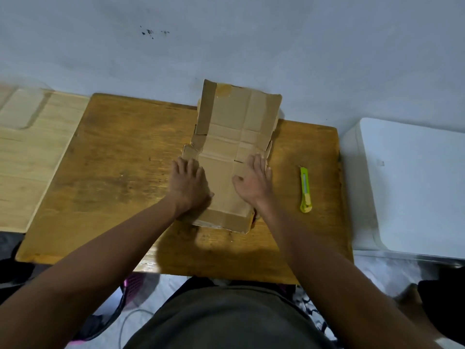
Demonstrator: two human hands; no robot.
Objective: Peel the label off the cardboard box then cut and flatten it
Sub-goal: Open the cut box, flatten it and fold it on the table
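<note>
Head view: the cardboard box (231, 152), cut open, lies flattened on the wooden table (113, 172), its far end leaning up against the wall (251, 46). The left hand (190, 183) and right hand (255, 181) press flat on it, fingers straight and slightly spread. A yellow-green utility knife (305, 189) lies apart, to the right.

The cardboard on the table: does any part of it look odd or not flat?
Yes. The far end of the cardboard rises up against the wall while both hands press its near part; its near edge looks torn and ragged.
</note>
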